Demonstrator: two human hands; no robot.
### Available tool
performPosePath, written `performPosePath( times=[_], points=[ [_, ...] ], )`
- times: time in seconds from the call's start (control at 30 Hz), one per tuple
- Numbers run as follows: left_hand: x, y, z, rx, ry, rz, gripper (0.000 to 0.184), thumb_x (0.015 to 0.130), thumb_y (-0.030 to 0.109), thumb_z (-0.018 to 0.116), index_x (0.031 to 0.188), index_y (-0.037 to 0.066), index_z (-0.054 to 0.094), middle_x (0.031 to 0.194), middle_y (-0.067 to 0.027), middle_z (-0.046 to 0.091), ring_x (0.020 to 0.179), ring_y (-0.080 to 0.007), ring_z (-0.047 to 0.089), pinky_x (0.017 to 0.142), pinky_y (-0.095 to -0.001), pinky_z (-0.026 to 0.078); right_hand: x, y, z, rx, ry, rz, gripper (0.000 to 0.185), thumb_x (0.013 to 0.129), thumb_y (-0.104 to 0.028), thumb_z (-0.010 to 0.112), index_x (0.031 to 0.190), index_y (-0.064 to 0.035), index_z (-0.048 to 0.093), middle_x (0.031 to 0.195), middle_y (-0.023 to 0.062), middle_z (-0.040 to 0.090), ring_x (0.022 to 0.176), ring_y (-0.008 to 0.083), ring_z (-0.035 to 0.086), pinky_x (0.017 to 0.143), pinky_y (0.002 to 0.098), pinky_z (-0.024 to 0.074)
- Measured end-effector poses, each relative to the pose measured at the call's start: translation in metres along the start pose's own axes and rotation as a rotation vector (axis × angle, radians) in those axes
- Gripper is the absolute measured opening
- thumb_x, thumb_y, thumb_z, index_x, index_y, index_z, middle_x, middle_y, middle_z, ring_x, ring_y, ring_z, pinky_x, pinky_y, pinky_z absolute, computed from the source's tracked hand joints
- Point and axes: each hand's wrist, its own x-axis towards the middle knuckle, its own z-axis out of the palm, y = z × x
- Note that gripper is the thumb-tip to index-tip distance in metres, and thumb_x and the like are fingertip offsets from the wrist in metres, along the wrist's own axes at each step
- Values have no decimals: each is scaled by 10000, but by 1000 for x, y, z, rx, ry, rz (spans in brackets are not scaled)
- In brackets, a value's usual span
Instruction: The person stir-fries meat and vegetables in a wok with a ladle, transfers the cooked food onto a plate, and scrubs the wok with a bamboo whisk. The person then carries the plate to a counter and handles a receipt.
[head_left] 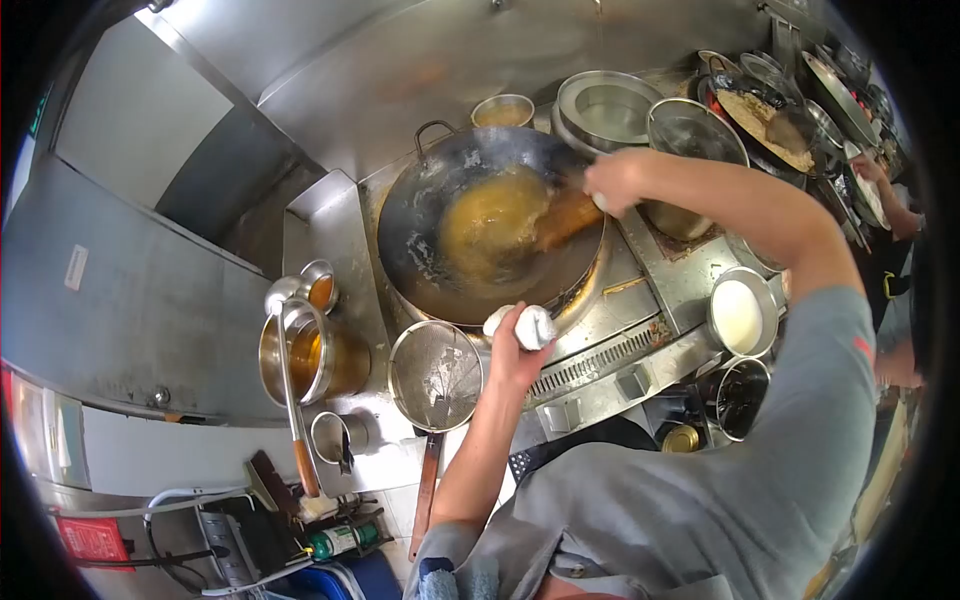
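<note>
A large black wok sits on the stove with cloudy yellow-brown liquid in it. My right hand is closed at the wok's right rim, around the top of a brown brush-like tool whose lower end reaches into the liquid. At the near rim, my left hand is wrapped round a bunched white cloth, pressed against the edge of the wok. Left of that hand lies a round mesh strainer with a long wooden handle.
Metal pots stand behind and right of the wok. A container of white liquid is at the right. At the left are a pot of orange liquid and a ladle. Another person's hand shows at the far right.
</note>
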Motion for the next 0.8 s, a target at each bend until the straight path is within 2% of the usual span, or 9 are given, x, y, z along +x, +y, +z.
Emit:
performPosePath(
  times=[0.07,0.17,0.2,0.43,0.53,0.57,0.67,0.77,0.8],
  points=[
    [26,-5,-13,-2,-46,28,125,937,210,492,1001,115,542,928,-48,612,878,-216,601,785,-435,507,68,-8,1,71,130,33,364,686,-188,676,1038,-94,682,1020,108,683,960,288,655,796,427,539],
    [38,-18,-18,53,-89,188,68,914,123,460,924,108,525,842,-43,598,775,-190,611,686,-394,519,113,-70,-5,582,379,143,267,700,-212,639,911,-64,706,962,139,697,888,315,674,787,420,542],
    [35,-18,-15,53,-63,225,75,903,95,449,889,106,522,794,-39,584,709,-174,604,612,-367,509,145,-80,1,541,216,129,314,684,-208,659,961,-66,692,988,145,693,905,319,669,807,412,537],
    [43,-6,-40,52,-69,272,88,910,109,440,895,88,524,807,-56,592,727,-196,603,645,-386,518,58,-44,13,167,132,-28,359,703,-198,666,1038,-70,689,1127,134,650,1074,306,609,860,422,518],
    [36,-2,-36,77,-85,240,95,914,141,445,907,92,526,809,-55,591,732,-200,603,652,-386,515,111,-57,3,510,435,174,294,714,-145,636,965,-3,691,1009,193,677,931,306,676,798,406,549],
    [34,-2,-35,83,-91,230,99,916,152,447,911,93,526,809,-55,591,734,-201,603,654,-386,515,162,-67,10,467,380,139,349,722,-197,636,1048,-79,672,1041,148,677,918,318,667,829,408,534],
    [25,2,-31,47,-71,172,106,915,198,482,956,125,546,865,-40,623,758,-195,607,663,-388,502,166,-130,20,765,395,262,436,653,-221,719,1057,-69,659,1022,152,680,971,330,652,841,423,528],
    [37,3,-51,56,-192,127,144,922,256,514,972,138,579,884,-26,651,820,-195,617,759,-412,507,142,-126,29,718,209,-34,559,632,-341,761,1132,-118,648,1105,124,661,985,313,644,840,408,527],
    [23,5,-43,73,-137,128,164,922,279,522,969,143,600,875,-24,659,837,-205,625,795,-431,507,112,-126,31,572,403,-105,677,629,-363,761,1250,-150,596,1158,116,642,1020,291,630,875,408,511]
  ],
)
